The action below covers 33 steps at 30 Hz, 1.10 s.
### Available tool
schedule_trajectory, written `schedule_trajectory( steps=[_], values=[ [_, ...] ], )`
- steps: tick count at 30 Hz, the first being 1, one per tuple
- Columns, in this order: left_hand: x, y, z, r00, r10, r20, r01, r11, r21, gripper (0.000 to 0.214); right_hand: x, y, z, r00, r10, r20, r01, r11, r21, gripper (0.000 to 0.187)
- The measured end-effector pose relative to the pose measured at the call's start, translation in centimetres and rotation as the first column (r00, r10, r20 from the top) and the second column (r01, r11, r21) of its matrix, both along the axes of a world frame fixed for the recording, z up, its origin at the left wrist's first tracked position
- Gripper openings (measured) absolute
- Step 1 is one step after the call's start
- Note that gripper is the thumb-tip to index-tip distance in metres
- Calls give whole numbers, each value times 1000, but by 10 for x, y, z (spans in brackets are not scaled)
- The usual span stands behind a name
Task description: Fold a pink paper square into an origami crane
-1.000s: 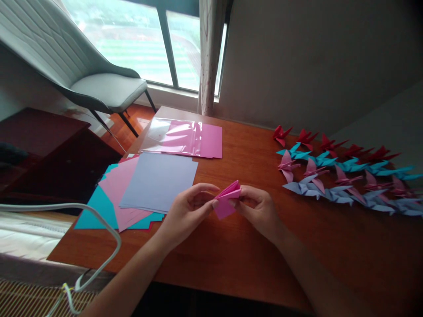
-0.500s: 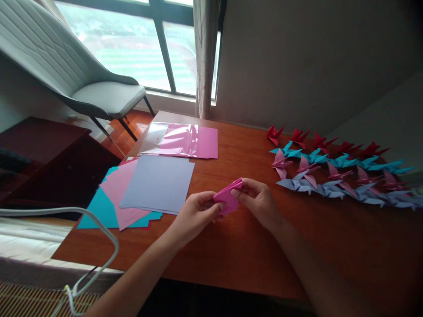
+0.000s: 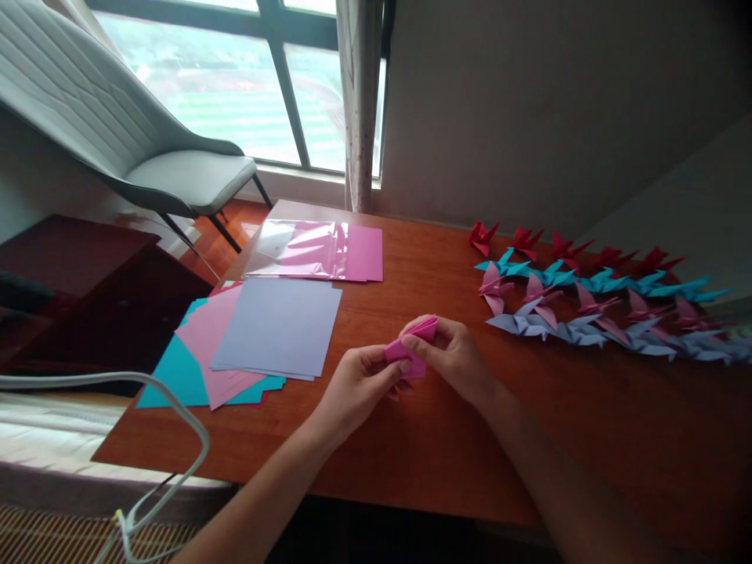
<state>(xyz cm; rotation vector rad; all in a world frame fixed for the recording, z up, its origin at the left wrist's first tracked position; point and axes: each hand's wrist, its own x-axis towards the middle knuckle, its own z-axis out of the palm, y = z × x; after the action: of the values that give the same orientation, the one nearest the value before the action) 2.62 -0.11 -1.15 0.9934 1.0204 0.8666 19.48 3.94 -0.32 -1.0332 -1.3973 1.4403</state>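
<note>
A small piece of folded pink origami paper [image 3: 417, 365] is held above the table between my two hands. My left hand [image 3: 365, 384] pinches its lower left side, thumb on top. At the upper right, my right hand [image 3: 451, 352] grips a narrow folded layer between thumb and fingers. Part of the paper is hidden behind the fingers. Rows of finished paper cranes stand at the right: red cranes [image 3: 567, 249] at the back, then blue cranes [image 3: 557, 272], pink cranes [image 3: 497, 291] and lavender cranes [image 3: 579, 332] in front.
Lavender sheets [image 3: 276, 325] lie left of my hands, over fanned pink sheets [image 3: 203, 333] and blue sheets [image 3: 168, 380]. Behind them is a clear plastic sleeve [image 3: 299, 249] with bright pink paper [image 3: 365, 254]. A white cable [image 3: 197, 423] bends past the wooden table's [image 3: 352, 462] left edge. A chair [image 3: 193, 176] stands beyond.
My right thumb has moved inward over the pink paper, and its upper layer now looks bent at a different angle. Both hands keep hold. The whole view has shifted slightly.
</note>
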Motion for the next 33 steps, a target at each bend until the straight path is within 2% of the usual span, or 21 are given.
schedule_trajectory(
  steps=[6,12,17,23,33],
  values=[
    [1,-1,0,1000,-2,-6,2,1000,20,29,-1,-1,-1,999,-46,27,47,999,-7,32],
    [0,-1,-2,1000,-3,1,3,1000,3,29,4,2,6,1000,-15,16,16,997,-81,34],
    [-1,0,2,998,-21,52,22,999,-27,29,5,1,7,997,-75,-2,74,996,-50,37],
    [-1,-2,1,999,-24,46,26,999,-43,31,6,1,6,999,-39,32,41,997,-61,38],
    [0,-3,0,999,-29,42,30,999,-25,34,6,-1,3,995,-91,38,92,995,-42,40]
  ],
)
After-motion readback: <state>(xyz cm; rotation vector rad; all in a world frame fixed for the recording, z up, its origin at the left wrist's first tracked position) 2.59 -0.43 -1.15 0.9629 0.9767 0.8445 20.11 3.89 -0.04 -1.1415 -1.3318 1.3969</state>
